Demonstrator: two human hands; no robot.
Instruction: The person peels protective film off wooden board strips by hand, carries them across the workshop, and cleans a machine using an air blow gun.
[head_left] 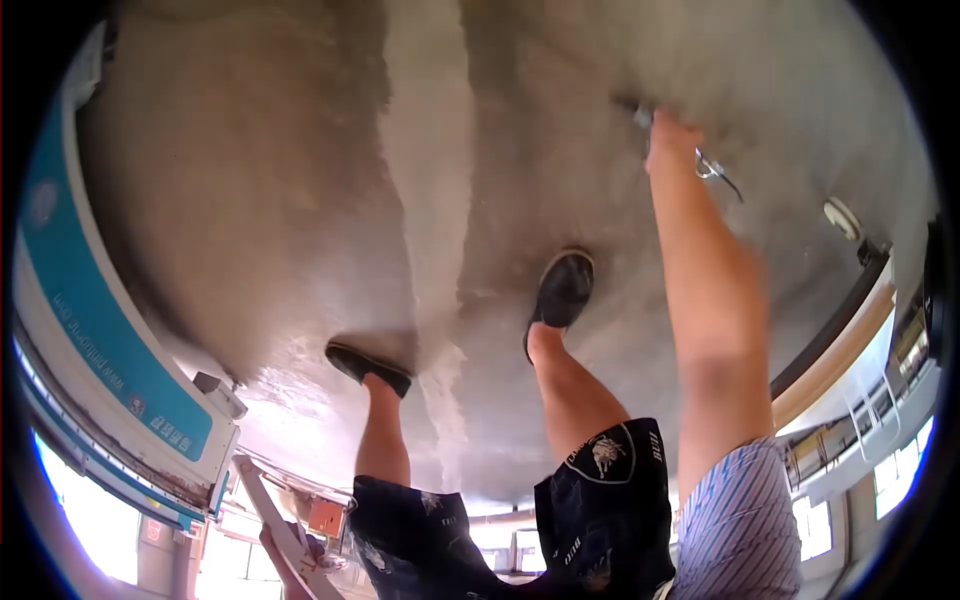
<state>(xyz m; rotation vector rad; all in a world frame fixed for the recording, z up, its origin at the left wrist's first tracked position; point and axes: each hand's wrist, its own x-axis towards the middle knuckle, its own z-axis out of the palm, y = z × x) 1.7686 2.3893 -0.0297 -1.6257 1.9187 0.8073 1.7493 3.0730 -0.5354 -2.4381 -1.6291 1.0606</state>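
Note:
My right arm, in a striped sleeve, reaches out over the concrete floor. My right hand (676, 138) is closed on a small tool whose kind I cannot make out. Its blurred grey and dark end (638, 112) sticks out on one side, and a shiny metal loop with a thin dark tip (712, 168) on the other. At the lower left, my left hand (313, 549) is partly hidden and dim; it seems wrapped round a long pale flat bar (272, 508).
My feet in black shoes (566, 285) stand on the concrete floor (250, 200), which has a lighter strip (430, 150). A white and teal machine (110, 350) lines the left side. To the right are a round pale disc (843, 218) and a curved edge (835, 345).

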